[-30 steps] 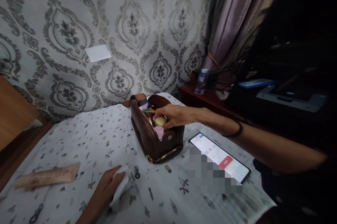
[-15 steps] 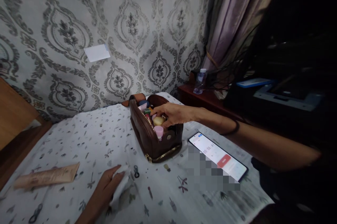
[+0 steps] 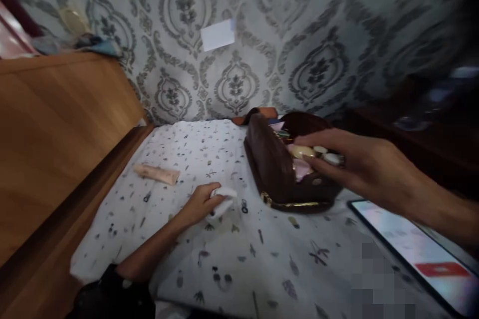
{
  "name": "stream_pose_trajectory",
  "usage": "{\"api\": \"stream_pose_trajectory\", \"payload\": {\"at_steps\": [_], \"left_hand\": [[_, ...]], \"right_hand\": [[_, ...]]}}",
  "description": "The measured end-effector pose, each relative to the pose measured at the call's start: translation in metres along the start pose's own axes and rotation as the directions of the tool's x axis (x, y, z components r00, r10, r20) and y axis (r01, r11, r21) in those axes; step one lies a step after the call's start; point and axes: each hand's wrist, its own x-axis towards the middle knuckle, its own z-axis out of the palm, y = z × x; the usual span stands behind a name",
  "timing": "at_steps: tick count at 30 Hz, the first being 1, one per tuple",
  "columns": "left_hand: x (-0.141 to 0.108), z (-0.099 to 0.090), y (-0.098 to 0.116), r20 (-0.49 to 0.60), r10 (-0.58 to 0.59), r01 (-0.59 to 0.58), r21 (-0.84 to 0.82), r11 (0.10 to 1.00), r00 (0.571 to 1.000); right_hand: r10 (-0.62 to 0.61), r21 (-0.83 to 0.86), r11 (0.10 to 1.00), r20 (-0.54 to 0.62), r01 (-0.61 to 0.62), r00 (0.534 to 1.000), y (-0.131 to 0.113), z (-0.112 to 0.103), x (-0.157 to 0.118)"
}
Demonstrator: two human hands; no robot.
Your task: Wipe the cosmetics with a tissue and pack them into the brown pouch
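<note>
The right hand [image 3: 361, 166] hangs over the open mouth of a brown leather toiletry bag [image 3: 271, 164], fingers half curled at the bag's 3 o'clock side. Pale round containers [image 3: 301, 152] sit at the fingertips; the blur hides whether it grips any. The left hand [image 3: 198, 204] is closed around a crumpled white tissue [image 3: 222, 204] on the printed bedsheet [image 3: 224, 264], with the bag just off at its 2 o'clock and a strip of sheet between them. A beige tube [image 3: 157, 174] lies at the left hand's 10 o'clock. A phone [image 3: 415, 249] runs off the frame at 4 o'clock. The sheet's edge meets a wooden bed frame [image 3: 56, 144] at 9 o'clock.
</note>
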Motion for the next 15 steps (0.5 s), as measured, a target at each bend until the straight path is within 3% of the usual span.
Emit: {"api": "stream_pose_trajectory", "payload": {"at_steps": [3, 6, 10, 12, 15], "left_hand": [[-0.009, -0.025, -0.010, -0.119, -0.041, 0.061, 0.170, 0.984, 0.992], [-0.020, -0.062, -0.030, -0.265, -0.047, 0.143, 0.354, 0.924, 0.963], [-0.027, -0.120, -0.071, -0.415, -0.079, 0.294, 0.485, 0.824, 0.906], [-0.030, -0.146, -0.091, -0.417, -0.110, 0.334, 0.513, 0.791, 0.902], [-0.038, -0.172, -0.108, -0.288, -0.129, 0.276, 0.558, 0.783, 0.949]], "right_hand": [[-0.067, 0.136, 0.988, -0.050, 0.073, 0.997, -0.022, 0.027, -0.019], [-0.149, 0.258, 0.957, 0.045, 0.133, 0.988, -0.043, 0.056, -0.031], [-0.177, 0.336, 0.935, 0.158, 0.116, 0.971, -0.058, 0.089, -0.037], [-0.158, 0.355, 0.931, 0.191, 0.082, 0.969, -0.064, 0.102, -0.038], [-0.091, 0.361, 0.933, 0.283, -0.018, 0.955, -0.079, 0.118, -0.037]]}}
